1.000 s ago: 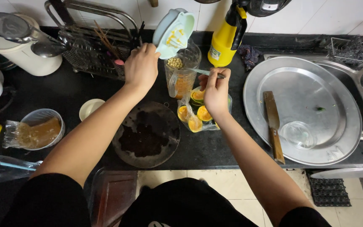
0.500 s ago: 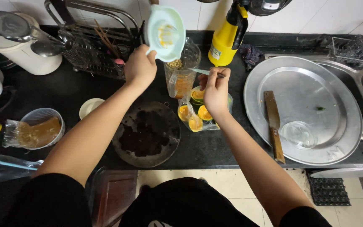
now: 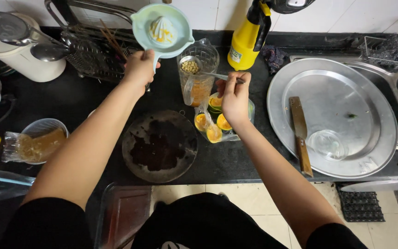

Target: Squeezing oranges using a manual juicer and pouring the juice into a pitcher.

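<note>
My left hand [image 3: 139, 69] grips the handle of a pale green citrus juicer [image 3: 162, 28], held up above the counter with pulp on its cone. My right hand [image 3: 234, 97] holds a small metal strainer spoon [image 3: 190, 67] full of seeds over a glass pitcher [image 3: 200, 74] with orange juice in it. Squeezed citrus halves [image 3: 213, 127] lie in a clear plastic bag just below my right hand.
A dark round plate [image 3: 160, 145] sits at the counter's front. A large steel tray [image 3: 332, 113] with a knife [image 3: 300, 133] and a small glass bowl [image 3: 328, 144] lies right. A yellow spray bottle [image 3: 245, 41], dish rack [image 3: 93, 50], white kettle [image 3: 19, 50] and covered bowl [image 3: 35, 140] stand around.
My left hand has lifted the juicer and turned it from tilted over the pitcher to level, moving it left. My right hand stays at the pitcher with the strainer spoon.
</note>
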